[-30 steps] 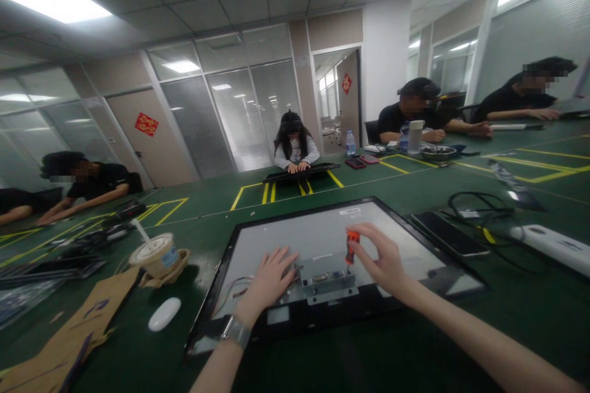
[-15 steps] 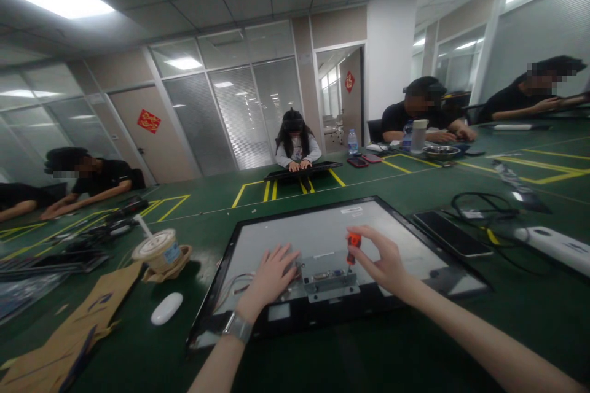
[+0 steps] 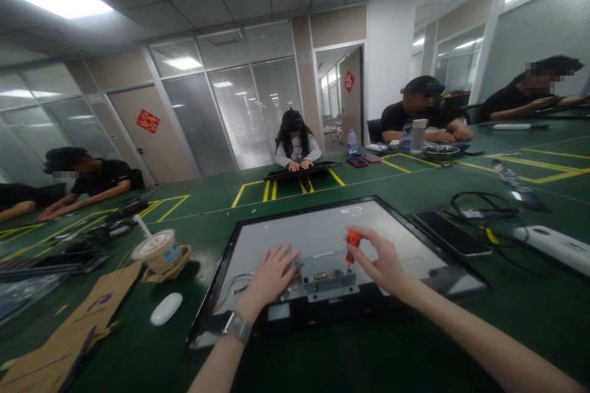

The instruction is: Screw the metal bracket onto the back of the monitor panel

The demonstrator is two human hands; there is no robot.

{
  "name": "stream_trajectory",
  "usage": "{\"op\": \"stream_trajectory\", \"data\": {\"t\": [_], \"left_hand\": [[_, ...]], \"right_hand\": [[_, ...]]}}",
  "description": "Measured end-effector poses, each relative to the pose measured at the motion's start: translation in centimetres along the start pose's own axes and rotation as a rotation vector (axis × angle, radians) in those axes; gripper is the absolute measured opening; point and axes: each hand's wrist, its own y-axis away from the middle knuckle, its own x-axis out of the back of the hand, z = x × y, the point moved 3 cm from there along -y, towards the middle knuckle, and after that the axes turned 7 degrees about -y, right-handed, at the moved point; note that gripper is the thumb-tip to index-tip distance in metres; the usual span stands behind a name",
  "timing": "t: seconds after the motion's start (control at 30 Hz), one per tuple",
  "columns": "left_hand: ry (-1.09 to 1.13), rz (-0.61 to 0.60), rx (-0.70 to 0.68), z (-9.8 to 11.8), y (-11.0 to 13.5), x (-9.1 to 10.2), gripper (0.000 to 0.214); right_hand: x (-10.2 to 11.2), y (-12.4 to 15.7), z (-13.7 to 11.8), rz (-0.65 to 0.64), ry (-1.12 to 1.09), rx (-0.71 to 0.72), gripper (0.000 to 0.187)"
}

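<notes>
A flat monitor panel lies face down on the green table, its grey metal back up inside a black frame. A small metal connector bracket sits near its front edge. My left hand lies flat on the panel just left of the bracket, fingers spread, a watch on the wrist. My right hand pinches an orange-handled screwdriver, held upright with its tip down at the bracket's right end.
A lidded paper cup with a straw, a white mouse and brown cardboard lie at left. A black phone, cables and a white power strip lie at right. Several other people work around the table.
Both hands stay where they were on the panel and screwdriver. The view has shifted very slightly to the left.
</notes>
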Motion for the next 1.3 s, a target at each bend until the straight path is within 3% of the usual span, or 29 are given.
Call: {"op": "stream_trajectory", "data": {"t": [0.5,0.9,1.17,1.3], "left_hand": [[0.004,0.003,-0.003,0.02,-0.02,0.01,0.048],[-0.012,-0.004,0.003,0.18,0.04,0.17,0.048],[-0.004,0.007,-0.008,-0.23,-0.1,-0.33,0.048],[-0.005,-0.004,-0.006,-0.27,-0.15,-0.35,0.048]], "right_hand": [[-0.25,0.2,0.22,-0.036,-0.034,-0.027,0.025],[-0.64,0.39,0.35,-0.158,-0.233,-0.209,0.024],[-0.15,-0.41,0.04,-0.008,-0.039,-0.005,0.02],[0.08,-0.47,-0.29,-0.011,-0.06,-0.003,0.018]]}}
